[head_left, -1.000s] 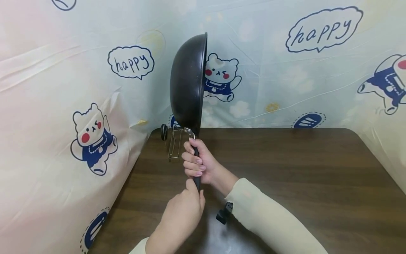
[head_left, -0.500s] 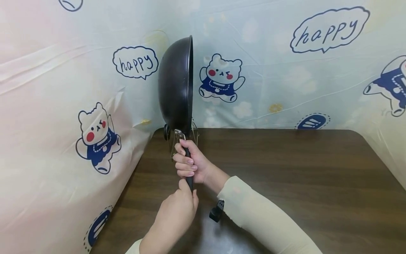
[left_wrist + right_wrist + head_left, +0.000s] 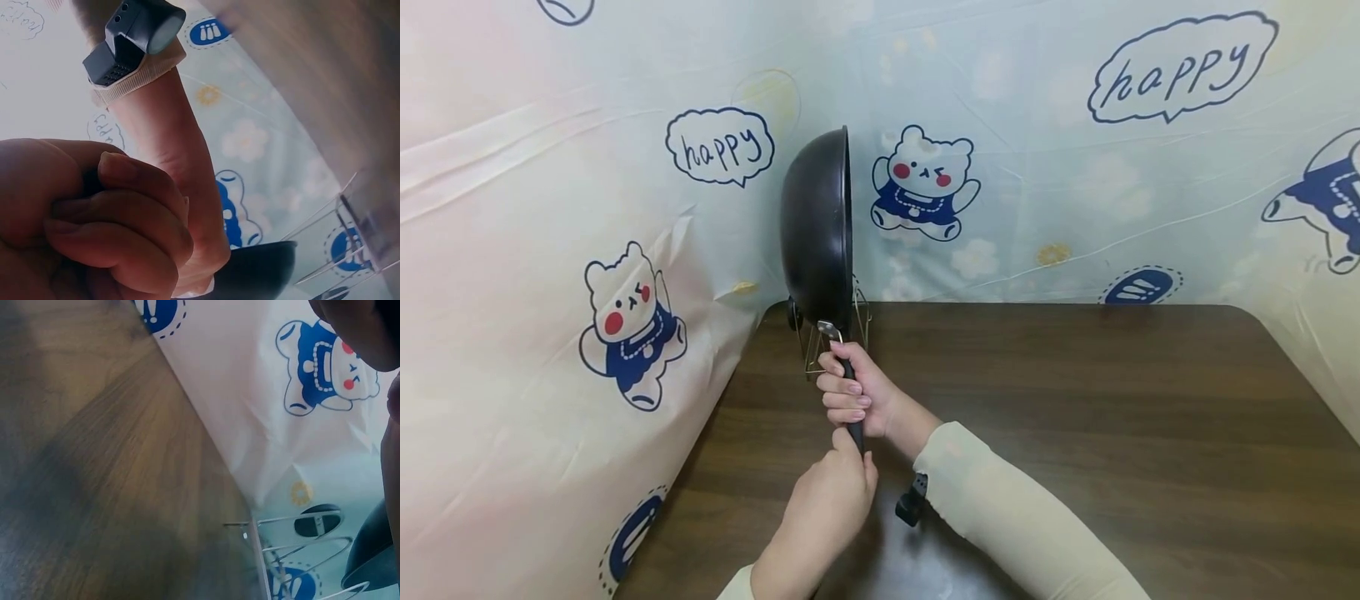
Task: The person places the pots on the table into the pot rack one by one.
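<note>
A deep black wok (image 3: 815, 229) stands on its side in the head view, hollow facing right and handle (image 3: 855, 432) pointing down toward me. My right hand (image 3: 853, 387) grips the handle just below its metal joint. Below it, my left hand (image 3: 831, 492) holds the handle's end, and its curled fingers (image 3: 125, 231) show in the left wrist view. Behind the wok is a wire rack (image 3: 863, 317), partly hidden, with wires visible on both sides. Whether the wok touches the rack, I cannot tell. In the right wrist view, the wok's edge (image 3: 369, 556) is beside the rack's wires.
A dark round object (image 3: 794, 313) is at the rack's left side. The brown wooden table (image 3: 1060, 400) ends at a printed cloth (image 3: 1037, 167) behind and to the left. A small black camera (image 3: 912, 500) is strapped at the right sleeve.
The wok first moved left, in front of the rack. Then it came down, with both hands lowering slightly. Both hands keep their hold on the handle throughout.
</note>
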Available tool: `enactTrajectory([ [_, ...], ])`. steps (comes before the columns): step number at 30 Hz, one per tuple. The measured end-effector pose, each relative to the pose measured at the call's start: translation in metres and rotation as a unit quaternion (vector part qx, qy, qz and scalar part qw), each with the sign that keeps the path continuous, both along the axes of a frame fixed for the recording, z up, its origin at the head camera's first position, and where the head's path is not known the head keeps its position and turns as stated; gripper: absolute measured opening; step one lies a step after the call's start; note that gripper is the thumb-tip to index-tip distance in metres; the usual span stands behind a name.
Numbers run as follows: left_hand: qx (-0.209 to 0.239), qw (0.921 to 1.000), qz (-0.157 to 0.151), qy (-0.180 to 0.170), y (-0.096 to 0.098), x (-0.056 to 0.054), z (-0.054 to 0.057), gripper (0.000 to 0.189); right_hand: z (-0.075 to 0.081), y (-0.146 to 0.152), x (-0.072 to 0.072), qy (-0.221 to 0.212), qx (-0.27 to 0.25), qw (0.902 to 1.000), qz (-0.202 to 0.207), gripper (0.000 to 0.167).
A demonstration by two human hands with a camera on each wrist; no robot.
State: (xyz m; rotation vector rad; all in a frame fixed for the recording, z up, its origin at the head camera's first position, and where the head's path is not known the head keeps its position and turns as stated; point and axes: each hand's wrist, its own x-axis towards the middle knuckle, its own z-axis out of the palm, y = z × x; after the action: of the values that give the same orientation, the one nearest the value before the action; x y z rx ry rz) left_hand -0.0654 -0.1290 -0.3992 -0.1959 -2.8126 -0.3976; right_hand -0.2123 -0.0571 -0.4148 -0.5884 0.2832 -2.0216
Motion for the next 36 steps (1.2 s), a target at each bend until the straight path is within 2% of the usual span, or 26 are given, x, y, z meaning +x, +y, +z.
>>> enactTrajectory([
  [7,0.019,0.9990,0.017,-0.036,0.007,-0.003,-0.015,0.028,-0.017,0.005,-0.002,-0.010,-0.001,0.9999,0.007,0.038],
  [16,0.020,0.9992,0.024,-0.026,0.016,-0.004,-0.025,0.030,-0.035,0.012,-0.005,-0.018,-0.013,0.9996,0.018,0.039],
  [27,0.017,0.9990,0.024,-0.035,0.021,-0.004,-0.039,0.029,-0.053,0.017,-0.003,-0.030,0.001,0.9994,0.019,0.039],
  [36,0.022,0.9985,0.025,-0.043,0.021,-0.006,-0.049,0.028,-0.068,0.019,-0.007,-0.026,0.006,0.9992,0.030,0.041],
])
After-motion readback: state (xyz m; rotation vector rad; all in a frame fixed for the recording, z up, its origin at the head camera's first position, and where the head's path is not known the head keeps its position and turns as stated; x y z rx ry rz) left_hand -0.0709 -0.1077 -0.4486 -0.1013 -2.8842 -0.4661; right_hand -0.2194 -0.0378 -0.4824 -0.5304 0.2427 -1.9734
